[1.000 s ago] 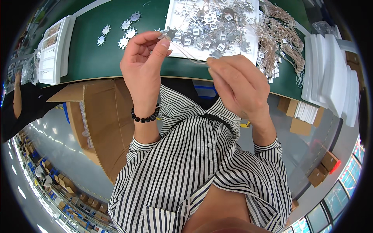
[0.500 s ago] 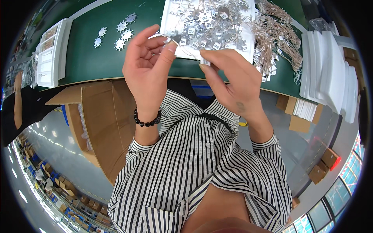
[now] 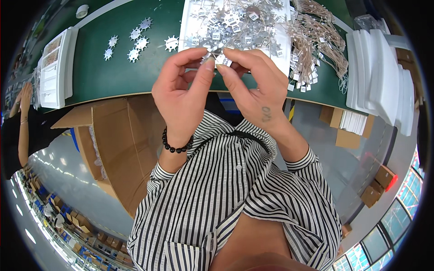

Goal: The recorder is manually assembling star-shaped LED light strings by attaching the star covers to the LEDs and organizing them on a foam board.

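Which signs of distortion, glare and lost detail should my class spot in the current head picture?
Head view: the front edge of the green table bows; head view: light glares off the grey floor at left; head view: the small silvery part between left hand and right hand lacks clear detail.

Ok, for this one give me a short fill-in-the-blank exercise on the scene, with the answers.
1. Of the left hand and right hand, both at the small part, the one bearing a dark mark is the ____.
2. The white tray lies to the ____ of the tangled wires.
3. The beaded bracelet is ____ in colour.
4. The person's shirt is patterned with ____.

Missing words: right; left; black; stripes.
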The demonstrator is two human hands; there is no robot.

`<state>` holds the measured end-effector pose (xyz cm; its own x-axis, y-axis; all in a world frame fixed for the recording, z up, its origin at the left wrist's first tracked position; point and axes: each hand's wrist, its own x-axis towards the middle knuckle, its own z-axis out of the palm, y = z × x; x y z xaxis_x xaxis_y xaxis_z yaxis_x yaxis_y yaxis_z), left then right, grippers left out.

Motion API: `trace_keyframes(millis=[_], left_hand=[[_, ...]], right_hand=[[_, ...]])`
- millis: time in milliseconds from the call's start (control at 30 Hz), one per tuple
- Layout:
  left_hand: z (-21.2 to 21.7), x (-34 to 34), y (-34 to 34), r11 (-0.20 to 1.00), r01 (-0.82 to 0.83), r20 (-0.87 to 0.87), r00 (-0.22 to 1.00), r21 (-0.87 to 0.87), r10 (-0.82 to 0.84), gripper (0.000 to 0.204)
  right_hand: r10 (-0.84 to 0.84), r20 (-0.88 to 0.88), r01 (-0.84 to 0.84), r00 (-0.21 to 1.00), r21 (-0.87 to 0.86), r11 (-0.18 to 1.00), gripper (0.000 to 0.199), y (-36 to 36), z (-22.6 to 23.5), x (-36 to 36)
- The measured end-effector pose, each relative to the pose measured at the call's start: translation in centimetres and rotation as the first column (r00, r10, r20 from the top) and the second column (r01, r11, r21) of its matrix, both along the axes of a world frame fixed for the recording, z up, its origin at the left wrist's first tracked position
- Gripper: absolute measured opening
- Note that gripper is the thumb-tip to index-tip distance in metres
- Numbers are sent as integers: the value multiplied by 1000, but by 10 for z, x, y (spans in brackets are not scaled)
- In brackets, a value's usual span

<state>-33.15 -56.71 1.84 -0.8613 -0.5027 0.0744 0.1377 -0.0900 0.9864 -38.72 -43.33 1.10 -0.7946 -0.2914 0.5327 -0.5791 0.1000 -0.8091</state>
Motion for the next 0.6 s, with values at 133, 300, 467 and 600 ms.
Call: trace_keyframes(millis=[133,300,467,600], left_hand=[[-1,0,0,995,72,-24,997,64,-70,28],[3,3,-3,916,167,-53,986,364,-159,26],[-4,0,0,949,83,-18,997,304,-81,21],[-4,1,-4,911,96,22,993,400,-115,20]], right_hand=[[-2,-42,1,999,-18,1000,31,-4,-4,-2],[2,-79,-8,997,-83,997,29,-8,-11,-4],[-19,-32,15,999,-143,990,29,-14,-16,-2],[89,37,-82,995,-161,983,28,-13,-20,-3]])
